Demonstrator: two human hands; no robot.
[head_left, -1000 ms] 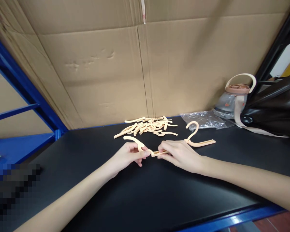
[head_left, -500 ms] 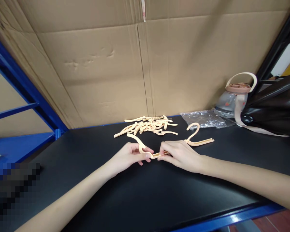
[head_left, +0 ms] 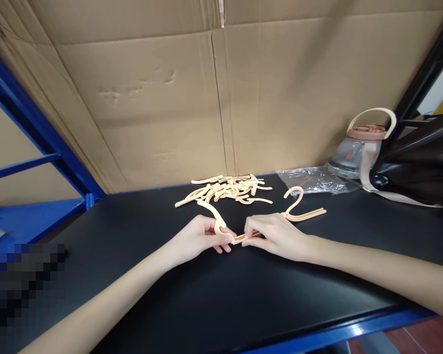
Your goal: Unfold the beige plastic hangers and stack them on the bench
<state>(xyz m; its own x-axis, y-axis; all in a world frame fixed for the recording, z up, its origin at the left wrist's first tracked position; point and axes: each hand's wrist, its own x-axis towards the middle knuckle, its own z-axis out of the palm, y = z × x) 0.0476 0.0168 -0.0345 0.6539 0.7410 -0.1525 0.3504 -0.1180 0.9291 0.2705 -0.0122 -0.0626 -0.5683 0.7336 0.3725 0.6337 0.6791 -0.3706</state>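
In the head view a pale beige plastic folding hanger (head_left: 216, 215) is between my two hands, above the black tabletop. My left hand (head_left: 201, 237) pinches it at the joint below the curved hook, which points up and away to the left. With thumb and fingertips my right hand (head_left: 275, 237) grips the slim grooved arm of the same hanger. Part of that arm is hidden by my right fingers. Just beyond my right hand lies another folded hanger (head_left: 305, 215), its hook curling up. A pile of loose beige hanger parts (head_left: 225, 190) lies farther back.
A cardboard sheet (head_left: 151, 108) stands along the table's back edge. At the back right are a clear plastic bag (head_left: 310, 180), a strapped water bottle (head_left: 356, 152) and a black bag (head_left: 424, 162). A blue metal frame (head_left: 70, 162) rises on the left.
The hanger's hook has swung slightly and shifted a little to the right with my left hand. My right hand keeps its grip on the arm. The camera view has moved slightly.
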